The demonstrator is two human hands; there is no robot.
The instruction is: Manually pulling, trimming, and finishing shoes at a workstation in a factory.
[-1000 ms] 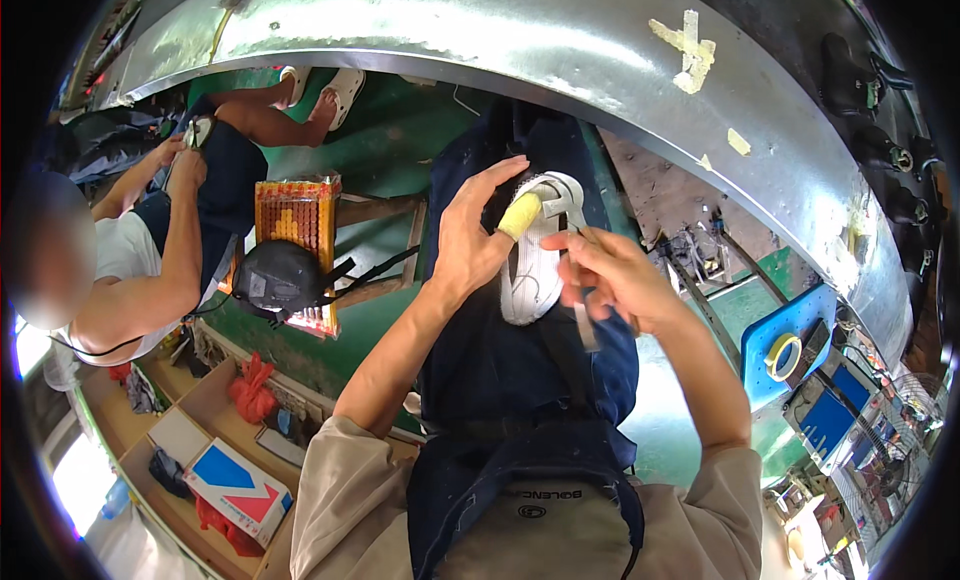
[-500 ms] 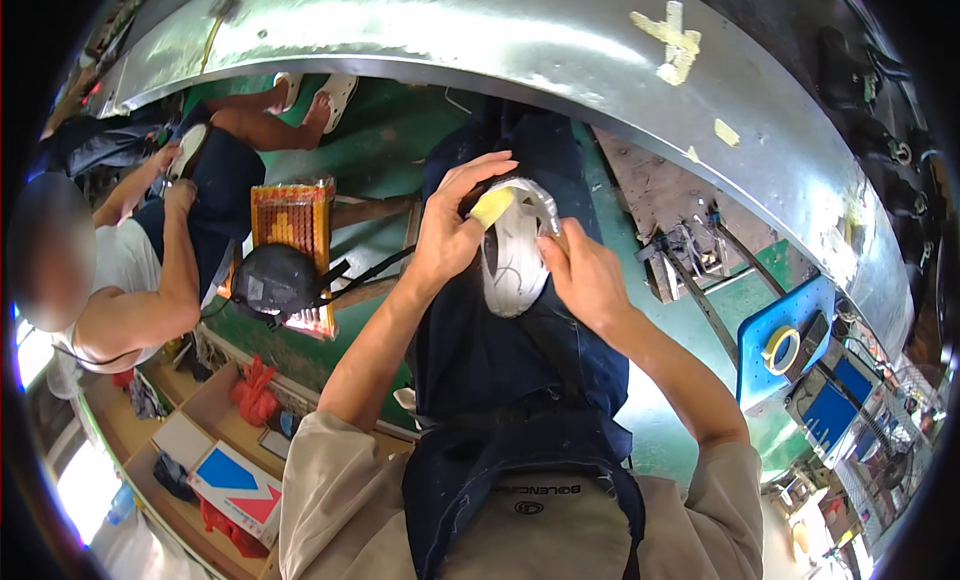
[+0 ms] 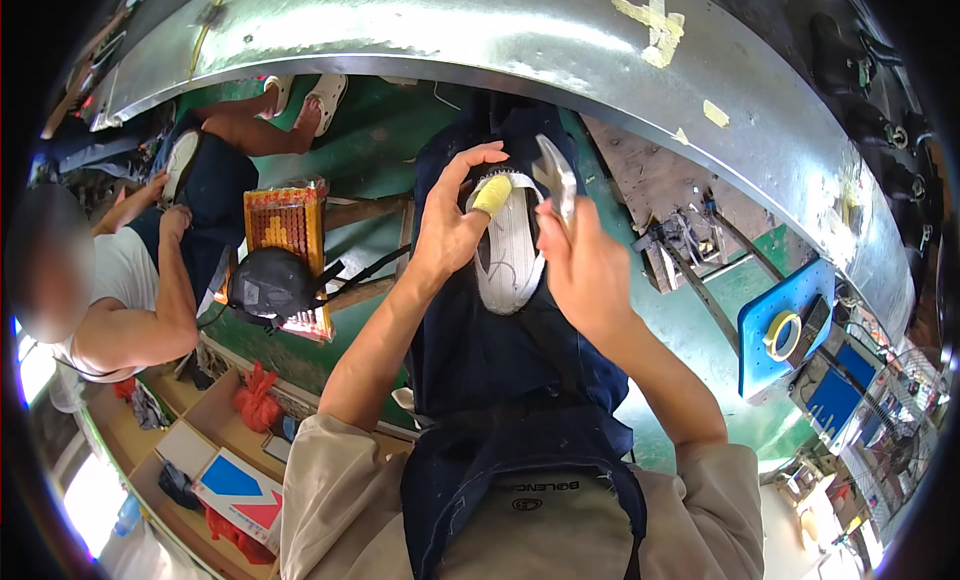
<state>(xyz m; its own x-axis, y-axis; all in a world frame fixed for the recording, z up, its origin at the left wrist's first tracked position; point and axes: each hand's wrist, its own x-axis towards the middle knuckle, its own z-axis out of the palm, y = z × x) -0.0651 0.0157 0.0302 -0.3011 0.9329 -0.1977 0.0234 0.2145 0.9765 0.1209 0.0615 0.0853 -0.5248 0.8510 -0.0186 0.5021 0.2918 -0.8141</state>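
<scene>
The left hand [image 3: 450,225] grips a white shoe upper [image 3: 510,255] by its near edge, one yellow-taped finger [image 3: 491,193] pressed on the dark collar. Just right of it, the right hand [image 3: 585,270] is clenched around metal pliers [image 3: 556,180], whose tips rise above the shoe's far end. The shoe lies between both hands, over a dark blue apron [image 3: 480,350]. Beyond the hands curves a metal tabletop [image 3: 480,30]. Far left, another person's arm [image 3: 150,320] rests near a dark cap [image 3: 270,285].

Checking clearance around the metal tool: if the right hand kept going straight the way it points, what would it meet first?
Probably the white shoe, whose rim the tool in the right hand already nears; beyond lies the metal conveyor edge. Depth is unclear.
</scene>
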